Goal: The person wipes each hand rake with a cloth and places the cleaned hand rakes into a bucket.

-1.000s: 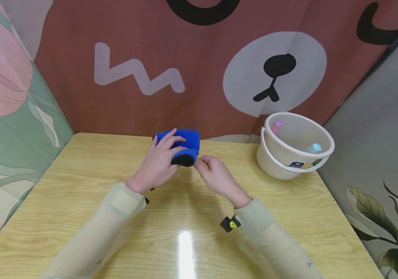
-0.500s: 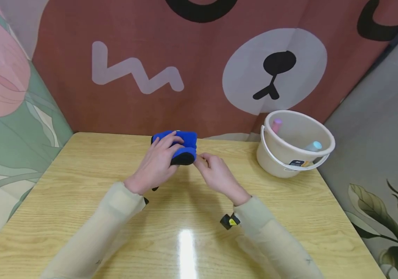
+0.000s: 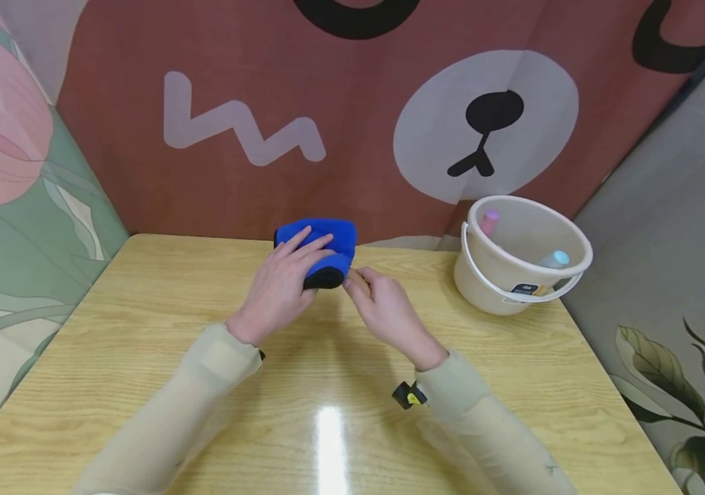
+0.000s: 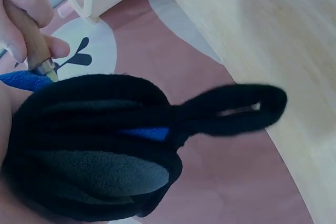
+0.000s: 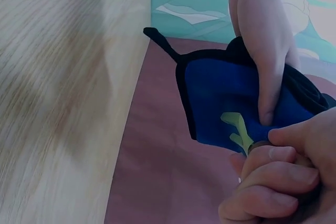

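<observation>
In the head view, my left hand [image 3: 275, 289] grips a folded blue cloth [image 3: 343, 237] above the table's far part. The cloth has black edging, greyish patches and a black hanging loop [image 4: 277, 108], seen in the left wrist view. My right hand [image 3: 386, 309], right beside it, holds a wooden-handled tool [image 4: 31, 40] with a metal collar. The tool's pale yellow-green head [image 5: 239, 124] looks forked and lies against the blue cloth in the right wrist view. My left thumb presses the cloth near that head. Folds and fingers hide parts of the tool; its exact kind cannot be told.
A cream bucket [image 3: 522, 254] with a white handle stands at the table's back right. Inside lean a pink-topped item [image 3: 490, 223] and a blue-capped one [image 3: 556, 260]. A brown printed curtain [image 3: 235, 192] hangs behind the wooden table [image 3: 204, 426].
The cloth has risen and tilted a little, with more of its blue face showing, and my left hand has shifted with it. My right hand has stayed nearly in place.
</observation>
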`<action>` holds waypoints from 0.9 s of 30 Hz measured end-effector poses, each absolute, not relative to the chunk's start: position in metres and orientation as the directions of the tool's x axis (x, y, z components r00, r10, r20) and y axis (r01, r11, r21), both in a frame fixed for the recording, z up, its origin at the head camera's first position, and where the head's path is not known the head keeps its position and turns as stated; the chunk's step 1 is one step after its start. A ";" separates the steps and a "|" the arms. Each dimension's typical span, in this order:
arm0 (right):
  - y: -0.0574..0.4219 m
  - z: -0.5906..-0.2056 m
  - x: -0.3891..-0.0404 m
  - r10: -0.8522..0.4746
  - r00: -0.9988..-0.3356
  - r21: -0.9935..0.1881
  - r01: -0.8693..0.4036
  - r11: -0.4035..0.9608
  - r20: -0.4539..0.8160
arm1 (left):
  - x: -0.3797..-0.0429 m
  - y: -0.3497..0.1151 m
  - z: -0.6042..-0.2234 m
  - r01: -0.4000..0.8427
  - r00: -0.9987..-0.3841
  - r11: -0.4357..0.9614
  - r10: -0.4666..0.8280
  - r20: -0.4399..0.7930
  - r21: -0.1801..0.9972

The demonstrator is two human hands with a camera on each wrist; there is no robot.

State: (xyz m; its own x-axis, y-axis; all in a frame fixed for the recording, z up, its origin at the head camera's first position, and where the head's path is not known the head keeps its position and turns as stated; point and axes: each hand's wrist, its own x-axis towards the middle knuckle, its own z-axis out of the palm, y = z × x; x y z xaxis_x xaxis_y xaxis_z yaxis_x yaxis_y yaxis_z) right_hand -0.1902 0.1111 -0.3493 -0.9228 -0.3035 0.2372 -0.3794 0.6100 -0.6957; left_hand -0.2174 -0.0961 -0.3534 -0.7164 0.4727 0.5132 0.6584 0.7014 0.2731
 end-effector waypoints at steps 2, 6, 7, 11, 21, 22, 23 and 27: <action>0.111 -0.349 -0.190 -0.302 -0.923 -0.699 -0.380 0.606 0.239 | -0.218 -0.095 -0.354 0.658 -0.715 0.700 0.464 0.523 0.277; 0.111 -0.349 -0.190 -0.303 -0.923 -0.703 -0.377 0.602 0.235 | -0.218 -0.094 -0.357 0.651 -0.722 0.695 0.445 0.530 0.304; 0.111 -0.349 -0.190 -0.305 -0.923 -0.702 -0.379 0.603 0.236 | -0.219 -0.094 -0.358 0.647 -0.726 0.696 0.439 0.530 0.310; 0.109 -0.349 -0.189 -0.303 -0.922 -0.690 -0.382 0.615 0.241 | -0.222 -0.093 -0.362 0.639 -0.730 0.693 0.408 0.548 0.335; 0.104 -0.349 -0.186 -0.310 -0.924 -0.698 -0.374 0.610 0.224 | -0.233 -0.100 -0.367 0.612 -0.755 0.647 0.307 0.579 0.455; 0.104 -0.350 -0.185 -0.312 -0.923 -0.698 -0.375 0.610 0.224 | -0.234 -0.101 -0.368 0.603 -0.763 0.645 0.293 0.577 0.470; 0.104 -0.350 -0.185 -0.313 -0.922 -0.697 -0.378 0.609 0.227 | -0.235 -0.102 -0.369 0.595 -0.770 0.642 0.281 0.573 0.484; 0.103 -0.350 -0.185 -0.313 -0.921 -0.705 -0.380 0.599 0.231 | -0.237 -0.105 -0.372 0.555 -0.801 0.643 0.242 0.548 0.528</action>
State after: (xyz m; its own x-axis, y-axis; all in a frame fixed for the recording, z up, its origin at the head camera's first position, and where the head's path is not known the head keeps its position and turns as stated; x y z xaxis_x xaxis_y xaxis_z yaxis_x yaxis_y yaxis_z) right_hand -0.1850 0.1028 -0.3502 -0.9211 -0.3133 0.2310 -0.3804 0.5988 -0.7048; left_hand -0.2374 -0.1046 -0.3721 -0.8009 0.2420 0.5477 0.5552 0.6430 0.5276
